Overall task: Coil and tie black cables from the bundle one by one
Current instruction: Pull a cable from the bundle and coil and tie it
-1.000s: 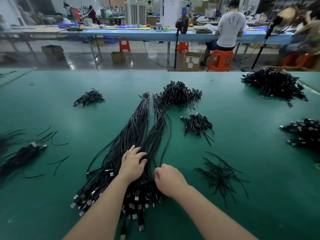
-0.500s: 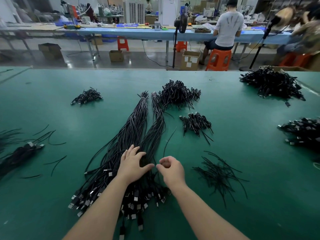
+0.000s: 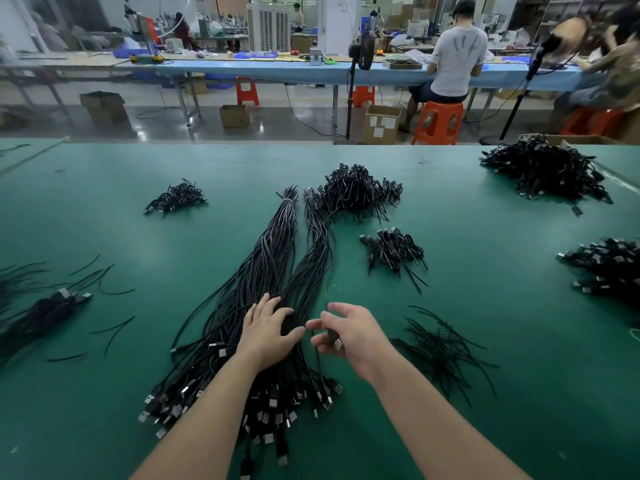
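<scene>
Head camera looked down on our green table (image 3: pixel 485 427), where the long bundle (image 3: pixel 277 258) of black cables ran away from us, plug ends fanned out nearest our body. Our left hand (image 3: pixel 266 332) lay flat on the bundle with fingers spread. Our right hand (image 3: pixel 349 332), just beside it, pinched a single cable (image 3: pixel 335 341) by its plug end. Cardboard boxes (image 3: pixel 381 123) stood on the floor beyond the far edge; we could not tell their contents. Coiled cables (image 3: pixel 356 192) were heaped just right of the bundle's far end, with another pile (image 3: pixel 543 171) by the far right corner. Loose ties (image 3: pixel 443 351) lay right of our hand. Bare table stretched between these heaps and along the near right edge.
</scene>
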Available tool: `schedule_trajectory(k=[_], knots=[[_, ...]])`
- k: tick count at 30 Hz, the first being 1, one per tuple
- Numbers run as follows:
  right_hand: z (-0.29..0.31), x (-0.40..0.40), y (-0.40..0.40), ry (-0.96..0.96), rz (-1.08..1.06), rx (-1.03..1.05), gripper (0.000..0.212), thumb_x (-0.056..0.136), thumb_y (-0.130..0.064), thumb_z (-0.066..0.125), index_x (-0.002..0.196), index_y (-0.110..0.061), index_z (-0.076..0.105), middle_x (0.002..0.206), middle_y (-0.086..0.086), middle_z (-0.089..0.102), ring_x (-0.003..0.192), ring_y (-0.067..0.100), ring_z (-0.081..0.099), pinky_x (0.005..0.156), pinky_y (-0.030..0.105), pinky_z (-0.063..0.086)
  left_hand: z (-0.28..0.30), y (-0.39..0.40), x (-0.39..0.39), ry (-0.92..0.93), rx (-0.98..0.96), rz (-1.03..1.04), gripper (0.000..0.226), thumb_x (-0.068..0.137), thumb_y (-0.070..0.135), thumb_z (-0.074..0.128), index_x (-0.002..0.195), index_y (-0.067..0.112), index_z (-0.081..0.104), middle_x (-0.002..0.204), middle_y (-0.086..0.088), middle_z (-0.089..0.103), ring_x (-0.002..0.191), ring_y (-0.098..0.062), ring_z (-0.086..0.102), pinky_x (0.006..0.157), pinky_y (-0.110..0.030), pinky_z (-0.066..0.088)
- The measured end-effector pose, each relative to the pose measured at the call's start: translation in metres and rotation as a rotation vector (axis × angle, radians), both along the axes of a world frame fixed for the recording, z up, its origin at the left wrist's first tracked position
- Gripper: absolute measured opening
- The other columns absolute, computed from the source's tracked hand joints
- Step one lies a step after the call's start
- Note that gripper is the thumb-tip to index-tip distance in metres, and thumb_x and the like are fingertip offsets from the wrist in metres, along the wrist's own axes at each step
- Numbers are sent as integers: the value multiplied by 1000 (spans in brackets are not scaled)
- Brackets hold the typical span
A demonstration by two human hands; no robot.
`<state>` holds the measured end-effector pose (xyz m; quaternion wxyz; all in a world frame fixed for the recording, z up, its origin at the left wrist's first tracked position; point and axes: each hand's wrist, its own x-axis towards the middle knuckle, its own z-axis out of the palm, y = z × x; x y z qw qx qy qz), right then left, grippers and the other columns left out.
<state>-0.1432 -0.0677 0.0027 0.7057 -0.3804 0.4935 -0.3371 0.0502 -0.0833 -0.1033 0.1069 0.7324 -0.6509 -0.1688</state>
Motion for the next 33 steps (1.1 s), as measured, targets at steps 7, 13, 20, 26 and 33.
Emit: schedule_trajectory(k=[7, 13, 20, 26, 33], knots=[[30, -20, 15, -137, 155, -153, 23, 106, -5, 39, 112, 0, 61, 98, 14, 75, 71, 28, 73, 63, 34, 61, -5, -3, 2, 37, 8, 24, 51, 101, 54, 39, 146, 32, 45, 166, 5, 17, 153, -10, -8, 123, -39, -7], [39, -34, 19, -211, 209, -302, 32, 104, 6, 34, 123, -4, 58, 121, 8, 71, 96, 31, 72, 82, 37, 59, 23, -6, -7, 54, 89, 51, 53, 105, 40, 40, 155, 25, 30, 166, -2, 16, 155, -19, -1, 125, -45, -3], [47, -39, 24, -166, 165, -395, 25, 97, -19, 58, 118, -7, 62, 112, 9, 74, 88, 30, 72, 77, 32, 59, 98, -1, -61, 40, -358, -231, 103, 90, 9, 62, 154, 48, -9, 164, 9, -15, 152, -12, -17, 123, -41, -12], [55, -46, 24, -86, 0, -524, 20, 101, -13, 53, 95, -11, 72, 86, 8, 72, 66, 18, 62, 62, 28, 53, 123, 3, -93, 201, -598, -349, 56, 88, 3, 65, 139, 25, 58, 158, -1, 38, 152, -18, 22, 125, -45, 8], [73, -58, 28, -39, -61, -691, 23, 97, -16, 58, 88, -25, 77, 75, 2, 69, 65, 14, 59, 60, 24, 50, 108, 7, -99, 351, -404, -308, 24, 108, 20, 41, 111, 16, 64, 107, 4, 64, 107, -24, 59, 95, -38, 47]])
